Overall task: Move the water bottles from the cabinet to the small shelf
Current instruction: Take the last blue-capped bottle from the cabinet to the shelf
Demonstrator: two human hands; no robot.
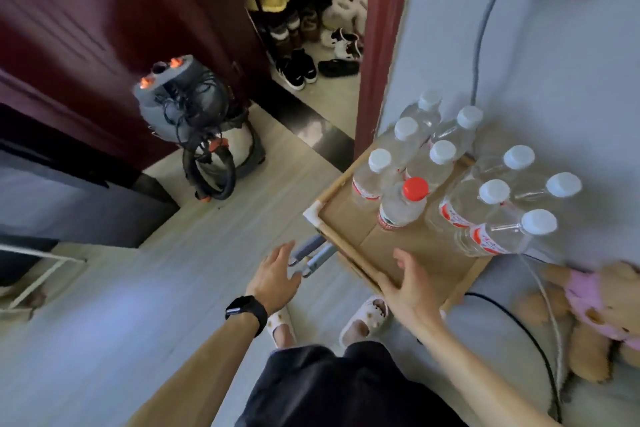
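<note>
Clear water bottles (460, 180) (white caps, one red) crowded the small shelf (349, 222) at right of frame. Left hand (277, 274) hung open; right hand (410, 282) lay open-fingered on the shelf's edge.

A grey vacuum (183, 104) stands by the dark door (86, 10); shoes (304, 28) beyond; plush toy (595, 308) right.

- Beyond the right hand (412, 282), the shelf (349, 208) top is bare up to the red-capped bottle (403, 203).
- Farther on, white-capped bottles (464, 204) crowd the shelf's far half, close together.
- Ahead of the open left hand (277, 276), two handles (313, 253) jut from the shelf's corner.
- Left of them the floor (194, 253) lies open.
</note>
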